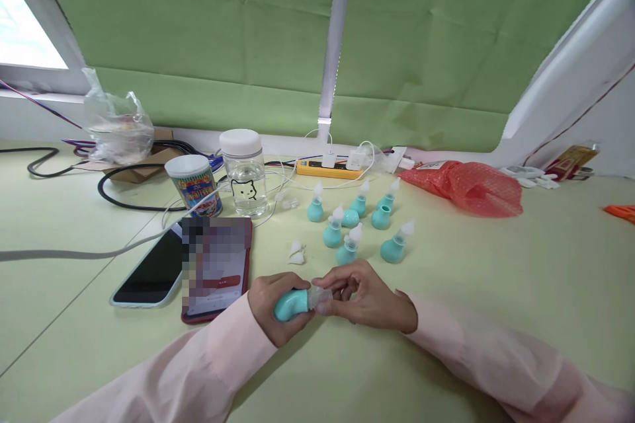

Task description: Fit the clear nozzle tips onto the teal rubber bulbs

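Note:
My left hand (272, 312) is closed round a teal rubber bulb (290, 304) just above the pale green table (520, 277). My right hand (364, 294) pinches the clear plastic tip (320, 296) at the bulb's end. Both arms wear pink sleeves. Behind my hands stand several more teal bulbs with white tips (350, 248); one bulb (381, 217) has no tip and another (350, 217) lies on its side. Two loose white tips (296, 253) lie on the table to the left of them.
Two phones (153, 271) (217, 268) lie at the left. Behind them stand a printed can (194, 185) and a clear jar with a white lid (244, 172). A yellow power strip (328, 170), cables, a red mesh bag (464, 186) and a plastic bag (116, 122) sit at the back.

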`<state>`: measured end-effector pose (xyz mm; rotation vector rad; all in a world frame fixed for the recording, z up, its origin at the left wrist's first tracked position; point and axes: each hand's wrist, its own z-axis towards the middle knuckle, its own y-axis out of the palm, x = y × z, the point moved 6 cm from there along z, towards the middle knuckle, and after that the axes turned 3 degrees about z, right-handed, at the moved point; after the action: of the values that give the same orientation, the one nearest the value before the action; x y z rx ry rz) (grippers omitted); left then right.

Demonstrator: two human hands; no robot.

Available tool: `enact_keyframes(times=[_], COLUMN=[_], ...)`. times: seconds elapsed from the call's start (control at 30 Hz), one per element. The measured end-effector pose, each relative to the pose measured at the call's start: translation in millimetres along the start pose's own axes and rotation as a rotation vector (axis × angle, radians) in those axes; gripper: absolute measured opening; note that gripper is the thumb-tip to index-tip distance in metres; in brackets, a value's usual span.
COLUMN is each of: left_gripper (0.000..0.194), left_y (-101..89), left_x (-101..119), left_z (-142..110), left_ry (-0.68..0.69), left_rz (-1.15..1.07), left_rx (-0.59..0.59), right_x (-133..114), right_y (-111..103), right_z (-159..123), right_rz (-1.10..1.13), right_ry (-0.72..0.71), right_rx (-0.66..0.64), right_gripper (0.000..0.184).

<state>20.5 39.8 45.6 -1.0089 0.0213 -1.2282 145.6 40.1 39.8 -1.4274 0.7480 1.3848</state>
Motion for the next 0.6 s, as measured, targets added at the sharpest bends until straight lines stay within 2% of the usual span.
enact_keyframes(times=[0.13,0.23,0.47,0.53,0.6], left_gripper=[0.017,0.016,0.024,0.026,0.024], left_y=[-0.9,-2.0,-6.0,-10.2,-15.4], left_x=[6,9,18,26,37], left_z=[1,2,-4,-9,-15], left_ry=[0.057,0.085,0.124,0.182,0.298], left_rz=[0.018,0.028,-0.021,-0.007,0.052], left_rx=[-0.015,-0.009,0.01,0.029,0.066], right_x=[8,9,8,4,-4], right_y=[5,7,11,11,13], right_z=[0,0,-2,-3,-3], right_rz=[0.173,0.249,0.294,0.234,0.183], right_ry=[0.2,0.254,0.271,0.247,0.188], right_rx=[-0.095,-0.121,-0.186,-0.23,-0.305], right_gripper=[0.032,0.032,0.03,0.032,0.035])
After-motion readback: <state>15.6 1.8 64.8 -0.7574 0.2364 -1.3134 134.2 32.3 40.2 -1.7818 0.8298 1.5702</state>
